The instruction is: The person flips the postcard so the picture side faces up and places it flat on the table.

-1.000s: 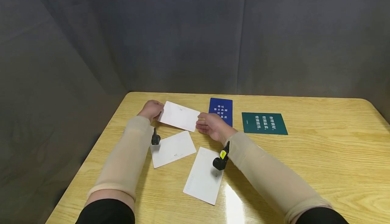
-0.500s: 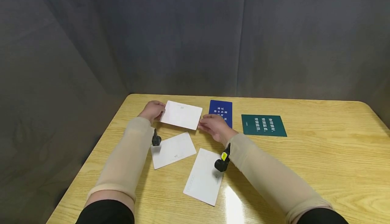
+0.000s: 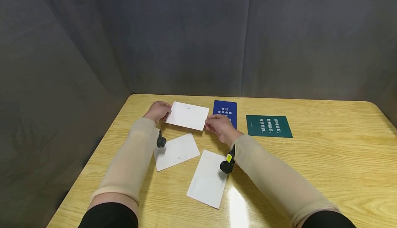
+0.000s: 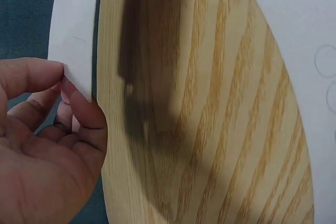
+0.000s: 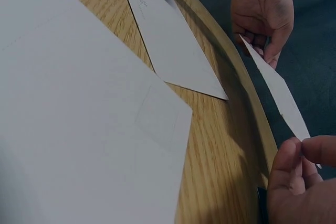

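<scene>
A white postcard [image 3: 187,116] is held up off the table between both hands, its pale side facing me. My left hand [image 3: 159,111] pinches its left end between thumb and fingers; the left wrist view shows that card [image 4: 76,35] edge-on at the thumb tip. At the opposite end, my right hand [image 3: 221,126] pinches the lower right corner, and in the right wrist view the card [image 5: 278,93] spans from one hand to the other. Behind the right hand lies a blue card [image 3: 224,108] with white characters, its lower part covered by that hand.
Two more white cards lie nearer me, one card [image 3: 178,152] below the held one and another card [image 3: 206,183] by the right wrist camera [image 3: 227,166]. A green card [image 3: 269,126] with white characters lies on the right. Dark cloth [image 3: 186,38] hangs behind the wooden table [image 3: 335,159].
The held card has shifted slightly right and tilted up. The right hand's fingers, spread beside the card's edge a second ago, now pinch its corner. The other cards have stayed put.
</scene>
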The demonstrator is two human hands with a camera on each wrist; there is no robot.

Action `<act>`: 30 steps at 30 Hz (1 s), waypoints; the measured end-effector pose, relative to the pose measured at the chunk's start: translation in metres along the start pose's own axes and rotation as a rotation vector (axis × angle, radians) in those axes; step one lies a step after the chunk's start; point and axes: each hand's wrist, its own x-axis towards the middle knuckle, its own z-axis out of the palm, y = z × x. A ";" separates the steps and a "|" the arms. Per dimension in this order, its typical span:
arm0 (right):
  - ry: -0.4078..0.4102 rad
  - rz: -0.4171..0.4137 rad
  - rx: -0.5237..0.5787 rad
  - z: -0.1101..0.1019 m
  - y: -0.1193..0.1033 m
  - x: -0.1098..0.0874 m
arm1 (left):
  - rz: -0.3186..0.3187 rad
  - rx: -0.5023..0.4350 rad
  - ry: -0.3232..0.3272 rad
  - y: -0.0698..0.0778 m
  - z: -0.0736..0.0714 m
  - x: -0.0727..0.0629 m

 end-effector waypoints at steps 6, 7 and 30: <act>0.005 0.016 -0.052 -0.002 0.001 -0.001 | 0.001 -0.010 0.004 0.000 0.002 -0.002; 0.008 0.017 -0.049 -0.002 0.001 -0.001 | 0.001 -0.011 0.004 0.000 0.002 -0.002; -0.005 -0.005 0.077 -0.011 -0.006 -0.004 | 0.064 -0.065 -0.017 0.002 0.001 -0.005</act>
